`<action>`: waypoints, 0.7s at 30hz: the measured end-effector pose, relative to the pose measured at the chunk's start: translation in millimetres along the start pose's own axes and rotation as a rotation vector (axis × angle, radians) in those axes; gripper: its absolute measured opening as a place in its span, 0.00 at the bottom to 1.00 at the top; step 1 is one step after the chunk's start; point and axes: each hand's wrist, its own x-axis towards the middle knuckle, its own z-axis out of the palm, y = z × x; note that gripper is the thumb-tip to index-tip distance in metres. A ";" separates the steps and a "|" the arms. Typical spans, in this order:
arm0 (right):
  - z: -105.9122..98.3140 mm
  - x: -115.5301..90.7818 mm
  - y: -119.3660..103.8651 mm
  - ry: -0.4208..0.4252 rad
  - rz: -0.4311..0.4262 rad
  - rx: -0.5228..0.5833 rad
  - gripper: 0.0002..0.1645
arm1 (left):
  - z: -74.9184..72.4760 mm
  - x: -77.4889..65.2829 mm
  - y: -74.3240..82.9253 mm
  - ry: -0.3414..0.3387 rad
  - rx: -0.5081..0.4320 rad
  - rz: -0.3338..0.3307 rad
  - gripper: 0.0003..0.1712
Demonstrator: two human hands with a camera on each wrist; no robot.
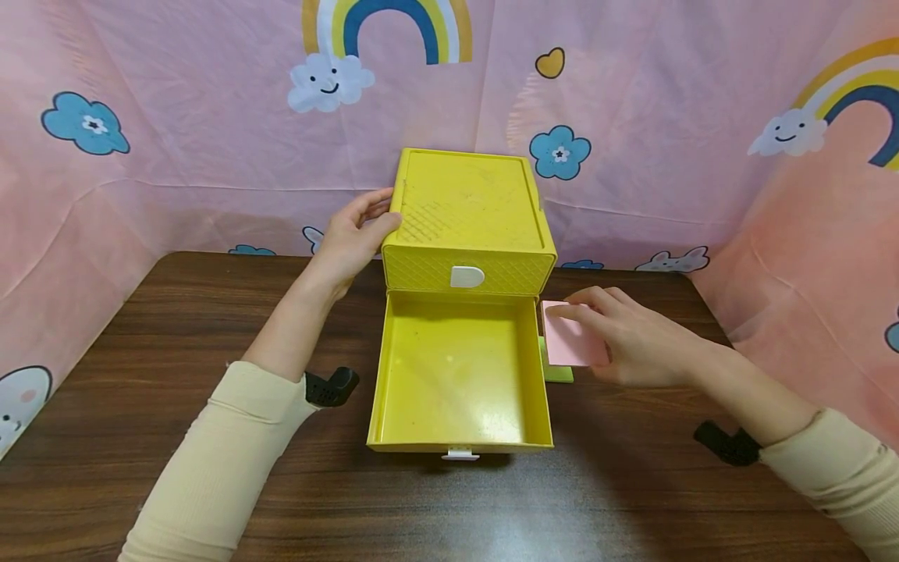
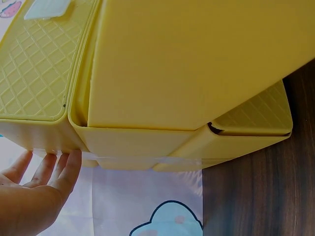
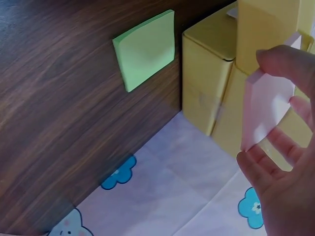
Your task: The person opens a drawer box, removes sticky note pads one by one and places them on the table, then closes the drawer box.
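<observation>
A yellow desktop drawer box (image 1: 470,203) stands toward the back of the table, with a middle drawer (image 1: 456,375) pulled out and nothing lying in it. My left hand (image 1: 354,242) rests against the box's left side near the top, and in the left wrist view its fingers (image 2: 69,172) touch that wall. To the right of the drawer, my right hand (image 1: 632,336) pinches a pink sticky note pad (image 1: 570,339) between thumb and fingers, holding it above the table. Partly beneath it in the head view, a green sticky note pad (image 1: 559,373) lies on the table.
The dark wood table (image 1: 281,499) carries the box. A pink patterned cloth (image 1: 232,148) hangs behind and at both sides. The pulled-out drawer sticks out toward me over a shut lower drawer (image 2: 261,110). White tabs (image 1: 467,276) mark the drawer fronts.
</observation>
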 end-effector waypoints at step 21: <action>17.9 -14.2 16.9 -0.018 0.033 0.026 0.52 | -0.5 -1.9 0.8 -0.001 0.010 0.006 0.31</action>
